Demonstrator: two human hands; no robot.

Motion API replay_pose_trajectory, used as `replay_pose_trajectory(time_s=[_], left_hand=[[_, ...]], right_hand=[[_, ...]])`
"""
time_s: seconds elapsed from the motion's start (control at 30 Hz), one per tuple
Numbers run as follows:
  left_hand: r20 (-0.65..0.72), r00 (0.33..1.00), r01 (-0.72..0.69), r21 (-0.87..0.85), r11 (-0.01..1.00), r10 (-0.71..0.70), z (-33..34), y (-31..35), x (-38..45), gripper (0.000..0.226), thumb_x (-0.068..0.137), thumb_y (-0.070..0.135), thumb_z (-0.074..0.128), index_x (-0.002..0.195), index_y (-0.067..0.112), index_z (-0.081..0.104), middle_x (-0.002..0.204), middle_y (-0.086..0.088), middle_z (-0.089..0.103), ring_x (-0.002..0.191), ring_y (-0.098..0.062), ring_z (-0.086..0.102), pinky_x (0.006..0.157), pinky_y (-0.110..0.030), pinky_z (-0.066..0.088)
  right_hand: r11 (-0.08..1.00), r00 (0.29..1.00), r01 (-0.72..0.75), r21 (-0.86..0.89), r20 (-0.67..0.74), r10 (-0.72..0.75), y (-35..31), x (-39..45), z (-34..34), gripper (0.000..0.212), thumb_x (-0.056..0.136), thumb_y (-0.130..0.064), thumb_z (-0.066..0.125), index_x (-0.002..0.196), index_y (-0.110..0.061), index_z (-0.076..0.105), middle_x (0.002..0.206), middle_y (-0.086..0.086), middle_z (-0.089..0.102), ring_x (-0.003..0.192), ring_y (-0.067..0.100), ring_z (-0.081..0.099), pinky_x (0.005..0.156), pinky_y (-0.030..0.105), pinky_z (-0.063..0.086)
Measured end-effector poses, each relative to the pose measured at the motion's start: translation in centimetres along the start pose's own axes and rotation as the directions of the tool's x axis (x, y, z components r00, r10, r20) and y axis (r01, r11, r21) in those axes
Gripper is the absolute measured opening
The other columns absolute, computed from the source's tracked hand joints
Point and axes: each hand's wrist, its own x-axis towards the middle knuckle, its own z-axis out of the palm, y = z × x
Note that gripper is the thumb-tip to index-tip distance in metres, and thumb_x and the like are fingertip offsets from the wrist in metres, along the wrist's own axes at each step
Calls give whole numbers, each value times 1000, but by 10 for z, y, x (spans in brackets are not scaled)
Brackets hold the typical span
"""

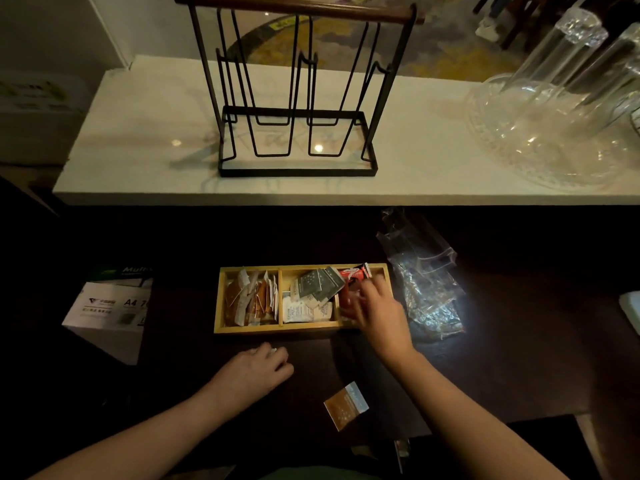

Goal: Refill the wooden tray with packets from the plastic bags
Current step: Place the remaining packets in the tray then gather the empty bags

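Dim light falls on a dark table (502, 358), and a white shelf (138, 133) is seen behind it. A wooden tray (301, 328) is set in the middle of the table. Three boxes are made inside it by thin walls. Brown packets (249, 299) are stood up in the left box. Grey and white packets (311, 296) are piled in the middle box. Red packets (351, 284) are kept in the right box.

The right hand (375, 311) is held over the right box, with its fingers spread among the red packets. It is blurred, so whether a packet is pinched cannot be told. The left hand (254, 370) is rested on the table just in front of the tray, with its fingers curled down. A small white bit shows at the fingertips, but what it is cannot be told.

Clear plastic bags (426, 285) are laid crumpled just to the right of the tray. One brown packet with a pale blue end (346, 403) is left flat on the table, near the right arm.

A black wire rack (298, 98) with a wooden bar on top is stood on the shelf. Clear glass things (554, 116) are seen at the shelf's right end. A white paper box (110, 310) is seen to the left of the tray.
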Motion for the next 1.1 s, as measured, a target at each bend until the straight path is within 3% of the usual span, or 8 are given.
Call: replay_pose_trajectory(time_s=[0.2, 0.37, 0.5, 0.63, 0.73, 0.8, 0.87, 1.1], left_hand=[[-342, 915, 15, -496, 868, -211, -18, -9, -11, 33, 89, 12, 55, 117, 29, 50, 116, 12, 52, 99, -6, 56, 76, -16, 47], [-126, 772, 49, -966, 256, -623, -54, -27, -12, 18, 88, 6, 59, 99, 20, 57, 100, 11, 61, 83, -4, 63, 59, -17, 52], [90, 767, -43, -981, -191, -635, -59, -41, -18, 25, 87, 7, 62, 111, 9, 57, 102, -10, 71, 78, -26, 72, 58, -34, 59], [171, 777, -58, -939, -340, -605, -62, -41, -24, 24, 87, 9, 62, 110, 9, 57, 93, -13, 74, 66, -23, 74, 49, -29, 57], [206, 786, -43, -922, -384, -583, -62, -38, -26, 22, 88, 10, 61, 110, 9, 57, 88, -12, 75, 61, -19, 73, 45, -26, 56], [215, 796, -27, -921, -388, -566, -62, -36, -27, 21, 90, 9, 58, 111, 7, 56, 88, -14, 75, 60, -20, 73, 44, -26, 55], [216, 819, -27, -911, -412, -532, -63, -33, -26, 22, 92, 9, 54, 114, 4, 54, 91, -18, 73, 63, -22, 73, 46, -28, 55], [187, 868, -35, -902, -431, -461, -69, -28, -32, 21, 92, 4, 50, 112, 2, 57, 85, -10, 69, 69, -19, 67, 60, -30, 53]], right_hand=[[899, 767, 430, -86, 559, -314, 12, -64, 13, 49, 79, -46, 41, 120, -21, 48, 122, 3, 54, 106, 22, 57, 81, 35, 53], [845, 746, 493, -208, 600, -288, 28, -83, 43, 39, 73, -25, 70, 111, -22, 59, 105, -2, 66, 92, 16, 65, 76, 26, 56], [938, 732, 311, -154, 668, -134, 30, -75, 48, 30, 90, -21, 56, 119, -17, 60, 120, 7, 60, 111, 24, 56, 92, 33, 48], [970, 790, -218, 109, 604, 110, 9, -56, 31, 25, 84, -38, 66, 103, -22, 64, 98, -5, 64, 89, 9, 61, 84, 27, 49], [538, 748, -626, 564, 630, 210, -25, -31, 7, 19, 89, -28, 60, 102, -14, 64, 91, -1, 68, 78, 10, 64, 77, 31, 54], [296, 735, -671, 680, 662, 147, -46, -14, -3, 27, 91, -26, 58, 108, -5, 64, 95, 7, 70, 81, 16, 66, 74, 29, 53], [223, 731, -679, 700, 673, 112, -67, -3, -6, 29, 91, -25, 59, 111, -4, 64, 95, 5, 72, 84, 16, 67, 74, 27, 54], [430, 760, -634, 643, 621, 191, -103, 14, 13, 26, 85, -12, 67, 111, -6, 62, 107, 15, 68, 88, 22, 66, 70, 29, 55]])
